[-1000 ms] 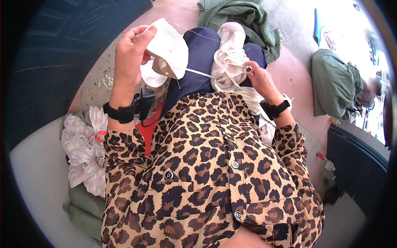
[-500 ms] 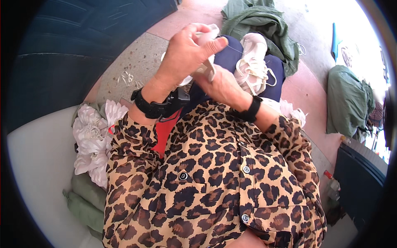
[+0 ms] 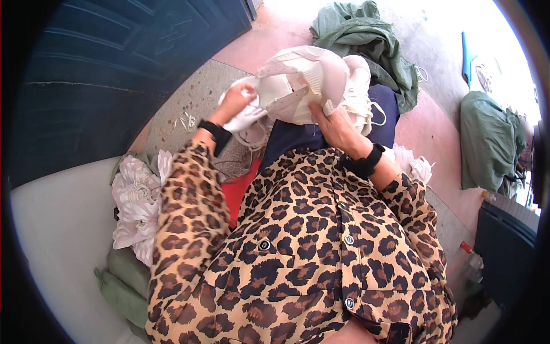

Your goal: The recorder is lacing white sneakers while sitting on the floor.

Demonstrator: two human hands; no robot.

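A white shoe upper [image 3: 329,69] hangs turned toward me above my lap, its pale inner side partly showing. My right hand [image 3: 339,127] grips its lower edge, thumb on the near face and fingers behind. At the upper's left side is my left hand [image 3: 236,103], its fingers curled into a pinch and a little blurred; what they hold is too small to make out. White material [image 3: 247,119] hangs just below that hand. A second white shoe upper [image 3: 358,86] with cream laces rests on my dark trousers [image 3: 385,106], partly covered by the first.
Piled white uppers [image 3: 137,195] lie at my left beside green cloth [image 3: 123,281]. More white pieces [image 3: 413,164] are on the right. Green sacks [image 3: 366,40] lie ahead, another sack [image 3: 487,140] stands right. A dark blue door [image 3: 114,74] borders the left; loose laces [image 3: 186,121] lie on the floor.
The upper has been swung up and spread into view. My left hand has moved down and left, away from my right hand, which has shifted right.
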